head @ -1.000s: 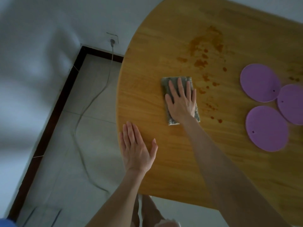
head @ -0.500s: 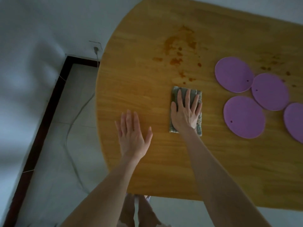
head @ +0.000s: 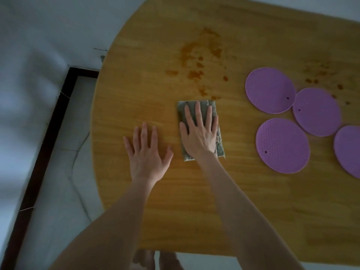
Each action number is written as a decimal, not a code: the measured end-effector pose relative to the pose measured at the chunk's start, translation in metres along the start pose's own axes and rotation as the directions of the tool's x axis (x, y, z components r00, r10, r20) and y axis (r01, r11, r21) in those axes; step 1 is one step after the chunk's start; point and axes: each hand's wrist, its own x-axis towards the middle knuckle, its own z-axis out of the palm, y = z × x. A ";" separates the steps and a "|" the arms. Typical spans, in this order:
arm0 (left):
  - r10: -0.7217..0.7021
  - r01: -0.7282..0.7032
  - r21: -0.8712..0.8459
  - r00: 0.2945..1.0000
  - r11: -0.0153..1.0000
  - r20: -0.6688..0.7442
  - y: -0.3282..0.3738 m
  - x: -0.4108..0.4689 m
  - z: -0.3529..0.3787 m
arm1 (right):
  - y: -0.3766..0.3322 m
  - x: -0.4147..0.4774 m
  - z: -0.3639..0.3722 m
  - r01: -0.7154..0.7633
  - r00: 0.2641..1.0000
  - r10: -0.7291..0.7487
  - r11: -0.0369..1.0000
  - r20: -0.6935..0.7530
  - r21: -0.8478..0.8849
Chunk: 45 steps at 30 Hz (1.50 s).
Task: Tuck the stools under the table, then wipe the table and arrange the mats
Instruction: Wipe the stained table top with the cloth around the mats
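At the centre of the frame the right hand (head: 200, 133) lies flat, fingers spread, pressing a folded grey cloth (head: 198, 114) onto the wooden table (head: 233, 201). The left hand (head: 148, 152) rests open-palmed just left of it, holding nothing. Four purple mats (head: 270, 90) lie at right, below brown stains (head: 198, 61).

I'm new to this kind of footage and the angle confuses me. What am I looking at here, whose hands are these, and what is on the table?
The camera sits on a person's head and looks down, so the two bare arms reaching in from the bottom are the wearer's own. The right hand presses flat on a folded grey cloth lying on the wooden table. The left hand rests flat and open on the wood beside it, holding nothing. Beyond the cloth are brown stains, not yet wiped. To the right lie four round purple mats, one cut off by the picture's edge. At left you see the floor and wall.
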 end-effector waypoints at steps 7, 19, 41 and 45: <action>-0.001 0.001 0.001 1.000 1.000 0.030 0.001 0.003 -0.002 | 0.040 0.021 -0.014 -0.099 0.995 0.099 0.995 0.031 -0.016; 0.006 -0.006 -0.001 0.999 1.000 0.040 0.001 0.004 -0.002 | 0.027 0.028 -0.012 0.030 0.999 -0.027 0.998 0.033 -0.063; -0.023 0.023 -0.010 1.000 1.000 0.016 -0.036 0.120 -0.026 | -0.051 0.135 -0.016 0.069 0.998 -0.069 0.997 0.008 -0.044; -0.026 0.027 -0.028 0.999 0.999 0.039 -0.037 0.120 -0.027 | -0.028 0.104 -0.013 0.150 0.989 -0.149 0.985 0.014 -0.091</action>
